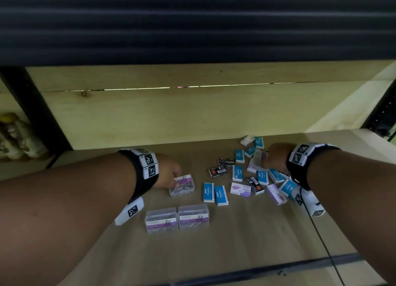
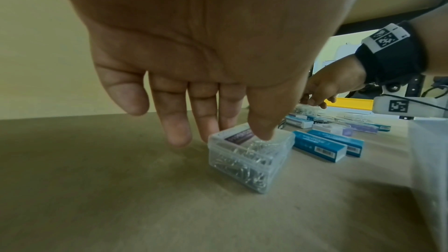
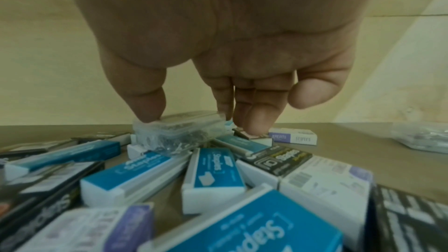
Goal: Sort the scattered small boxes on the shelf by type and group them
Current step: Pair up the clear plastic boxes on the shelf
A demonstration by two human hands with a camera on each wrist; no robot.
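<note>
My left hand (image 1: 171,175) (image 2: 236,135) pinches a clear paper clip box (image 1: 182,185) (image 2: 249,158) that sits on the shelf board (image 1: 246,238), thumb on its lid and fingers at its far edge. Over the pile at the right, my right hand (image 1: 273,157) (image 3: 198,120) pinches a second clear paper clip box (image 1: 257,159) (image 3: 179,131) by its ends; it rests on other boxes. Two more clear paper clip boxes (image 1: 161,220) (image 1: 194,216) stand side by side in front. Two blue staples boxes (image 1: 209,192) (image 1: 221,195) lie together mid-shelf.
Several blue, black (image 1: 217,171) and purple-white (image 1: 240,189) staples boxes lie mixed in the pile at the right. A wooden back wall (image 1: 192,114) closes the shelf. A black upright (image 1: 36,109) stands at the left, and a black cable (image 1: 321,238) runs off the front edge.
</note>
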